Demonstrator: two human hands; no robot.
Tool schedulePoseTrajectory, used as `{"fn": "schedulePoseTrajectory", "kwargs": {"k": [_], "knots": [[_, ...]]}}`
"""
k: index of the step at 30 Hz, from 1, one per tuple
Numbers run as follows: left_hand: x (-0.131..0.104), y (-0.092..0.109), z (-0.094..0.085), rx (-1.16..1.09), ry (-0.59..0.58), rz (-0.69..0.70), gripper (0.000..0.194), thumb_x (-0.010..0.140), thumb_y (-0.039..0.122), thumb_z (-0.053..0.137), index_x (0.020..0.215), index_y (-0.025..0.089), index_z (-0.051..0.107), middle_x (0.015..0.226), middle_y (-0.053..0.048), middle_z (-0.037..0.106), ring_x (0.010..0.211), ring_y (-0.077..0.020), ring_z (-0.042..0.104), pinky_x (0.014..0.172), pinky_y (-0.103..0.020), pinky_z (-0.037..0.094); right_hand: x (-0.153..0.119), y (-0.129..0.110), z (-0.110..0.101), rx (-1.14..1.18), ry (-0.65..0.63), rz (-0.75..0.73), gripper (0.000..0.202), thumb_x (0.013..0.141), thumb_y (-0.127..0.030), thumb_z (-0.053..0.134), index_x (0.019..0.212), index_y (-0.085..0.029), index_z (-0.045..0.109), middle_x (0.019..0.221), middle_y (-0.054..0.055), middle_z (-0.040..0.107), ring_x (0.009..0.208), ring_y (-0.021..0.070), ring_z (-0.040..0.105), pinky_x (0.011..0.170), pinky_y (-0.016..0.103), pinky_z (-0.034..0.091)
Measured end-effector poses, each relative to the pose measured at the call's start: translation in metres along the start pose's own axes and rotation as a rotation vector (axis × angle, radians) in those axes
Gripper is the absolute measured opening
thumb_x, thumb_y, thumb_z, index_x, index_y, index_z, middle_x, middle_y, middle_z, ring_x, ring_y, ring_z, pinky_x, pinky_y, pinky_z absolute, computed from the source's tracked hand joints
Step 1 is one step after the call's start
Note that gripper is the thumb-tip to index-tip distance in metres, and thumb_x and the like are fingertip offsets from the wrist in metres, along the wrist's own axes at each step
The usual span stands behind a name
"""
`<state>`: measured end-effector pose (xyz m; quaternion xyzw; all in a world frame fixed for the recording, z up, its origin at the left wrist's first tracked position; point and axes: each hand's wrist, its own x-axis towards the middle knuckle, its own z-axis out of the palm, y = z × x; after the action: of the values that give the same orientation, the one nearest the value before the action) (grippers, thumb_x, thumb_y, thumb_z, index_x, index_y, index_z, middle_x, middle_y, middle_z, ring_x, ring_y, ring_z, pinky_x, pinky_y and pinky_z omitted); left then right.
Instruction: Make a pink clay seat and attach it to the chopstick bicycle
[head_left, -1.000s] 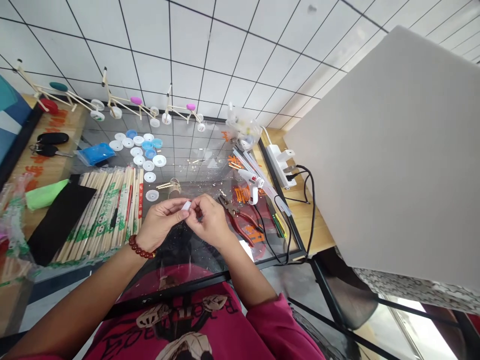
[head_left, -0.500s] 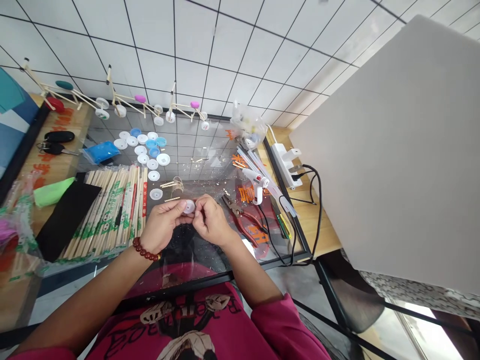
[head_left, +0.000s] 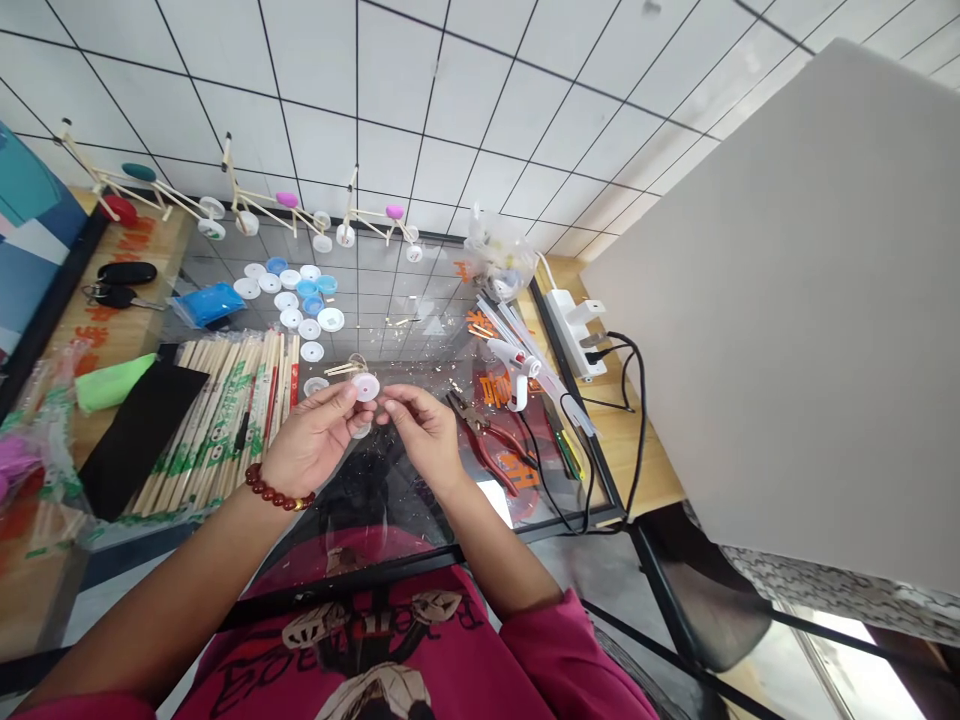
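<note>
My left hand (head_left: 311, 440) pinches a round white cap (head_left: 366, 388) by its edge, its flat face turned up. Just right of the cap, my right hand (head_left: 424, 430) has its thumb and fingertips pressed together; whatever they hold is too small to make out. Another white cap (head_left: 361, 431) shows below the left fingers. Short sticks (head_left: 341, 369) and a ring of twine lie just beyond the hands. Several white and blue caps (head_left: 290, 280) are spread over the glass tabletop (head_left: 420, 345), beside a blue packet (head_left: 208, 304).
Wrapped chopsticks (head_left: 217, 430) and a black sheet (head_left: 139, 440) lie at left. Pliers (head_left: 491, 445), a glue gun (head_left: 516, 368), glue sticks and a power strip (head_left: 576, 330) with cables are at right. Stick-built tricycle models (head_left: 292, 212) stand along the back edge.
My left hand has moved slightly left and up with the cap, which shows more fully. My right hand has drawn a little away from it, its fingers less curled.
</note>
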<state>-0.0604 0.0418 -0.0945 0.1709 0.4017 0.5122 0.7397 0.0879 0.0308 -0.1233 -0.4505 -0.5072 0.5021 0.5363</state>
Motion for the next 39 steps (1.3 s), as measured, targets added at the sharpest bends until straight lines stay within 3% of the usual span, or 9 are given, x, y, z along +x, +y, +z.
{"fn": "schedulePoseTrajectory", "kwargs": {"k": [4, 8, 11, 15, 20, 25, 34, 37, 39], "knots": [[-0.003, -0.005, 0.003, 0.110, -0.009, 0.080, 0.029, 0.059, 0.030, 0.093, 0.084, 0.019, 0.082, 0.093, -0.007, 0.078, 0.085, -0.0156, 0.069, 0.075, -0.025, 0.056, 0.002, 0.001, -0.001, -0.017, 0.047, -0.006, 0.029, 0.079, -0.042, 0.077, 0.100, -0.021, 0.072, 0.093, 0.004, 0.075, 0.078, 0.0157, 0.069, 0.077, 0.032, 0.060], [-0.006, -0.008, 0.004, 0.246, -0.031, 0.209, 0.026, 0.058, 0.032, 0.093, 0.080, 0.022, 0.083, 0.098, -0.006, 0.076, 0.097, -0.0198, 0.067, 0.082, -0.028, 0.055, 0.002, -0.001, -0.005, -0.067, 0.018, -0.015, 0.029, 0.080, -0.044, 0.076, 0.099, -0.022, 0.074, 0.091, 0.004, 0.075, 0.077, 0.0150, 0.068, 0.076, 0.030, 0.059], [-0.005, -0.009, 0.003, 0.303, -0.041, 0.249, 0.021, 0.058, 0.030, 0.092, 0.075, 0.022, 0.083, 0.094, -0.005, 0.073, 0.092, -0.0175, 0.066, 0.080, -0.027, 0.055, 0.002, -0.005, -0.008, -0.146, -0.007, -0.071, 0.021, 0.083, -0.037, 0.073, 0.097, -0.022, 0.076, 0.086, 0.003, 0.075, 0.071, 0.0145, 0.067, 0.070, 0.029, 0.058], [-0.003, -0.017, -0.002, 0.330, -0.052, 0.287, 0.017, 0.060, 0.027, 0.091, 0.075, 0.025, 0.082, 0.090, -0.002, 0.072, 0.088, -0.0142, 0.066, 0.081, -0.024, 0.054, 0.001, -0.009, -0.010, -0.387, 0.070, -0.272, 0.014, 0.084, -0.023, 0.066, 0.092, -0.021, 0.077, 0.084, 0.004, 0.077, 0.072, 0.0142, 0.068, 0.070, 0.027, 0.057], [-0.002, -0.024, -0.002, 0.282, -0.042, 0.222, 0.017, 0.063, 0.032, 0.089, 0.076, 0.023, 0.082, 0.090, -0.004, 0.074, 0.086, -0.0156, 0.068, 0.079, -0.026, 0.056, 0.001, -0.012, -0.012, -0.463, 0.083, -0.351, 0.022, 0.089, -0.017, 0.056, 0.093, -0.021, 0.077, 0.085, 0.004, 0.078, 0.078, 0.0146, 0.072, 0.076, 0.026, 0.057], [-0.002, -0.025, 0.000, 0.219, 0.004, 0.233, 0.018, 0.059, 0.029, 0.092, 0.073, 0.022, 0.082, 0.096, -0.004, 0.075, 0.092, -0.0178, 0.069, 0.081, -0.028, 0.058, -0.002, -0.015, -0.010, -0.403, 0.162, -0.396, 0.011, 0.087, -0.024, 0.068, 0.095, -0.022, 0.076, 0.088, 0.004, 0.076, 0.078, 0.0147, 0.070, 0.076, 0.027, 0.058], [-0.004, -0.021, 0.002, 0.194, 0.018, 0.124, 0.022, 0.058, 0.031, 0.092, 0.065, 0.016, 0.077, 0.082, -0.002, 0.071, 0.074, -0.0120, 0.066, 0.070, -0.024, 0.057, 0.000, -0.007, -0.013, -0.765, -0.067, -0.539, 0.011, 0.093, -0.023, 0.051, 0.088, -0.021, 0.059, 0.083, 0.005, 0.068, 0.081, 0.0173, 0.063, 0.081, 0.033, 0.050], [-0.007, -0.022, 0.005, 0.176, 0.003, 0.176, 0.023, 0.058, 0.027, 0.093, 0.063, 0.015, 0.074, 0.080, -0.001, 0.070, 0.075, -0.0106, 0.065, 0.069, -0.021, 0.055, 0.001, -0.003, -0.009, -0.859, -0.081, -0.590, 0.006, 0.092, -0.022, 0.048, 0.089, -0.021, 0.053, 0.083, 0.005, 0.065, 0.082, 0.0190, 0.060, 0.087, 0.038, 0.046], [-0.010, -0.019, 0.008, 0.139, -0.008, 0.259, 0.022, 0.060, 0.027, 0.092, 0.063, 0.016, 0.073, 0.083, 0.000, 0.071, 0.077, -0.0109, 0.067, 0.073, -0.023, 0.055, 0.003, -0.002, -0.011, -0.819, 0.024, -0.512, 0.004, 0.091, -0.021, 0.046, 0.091, -0.021, 0.050, 0.083, 0.005, 0.062, 0.080, 0.0186, 0.059, 0.083, 0.036, 0.046]]}}
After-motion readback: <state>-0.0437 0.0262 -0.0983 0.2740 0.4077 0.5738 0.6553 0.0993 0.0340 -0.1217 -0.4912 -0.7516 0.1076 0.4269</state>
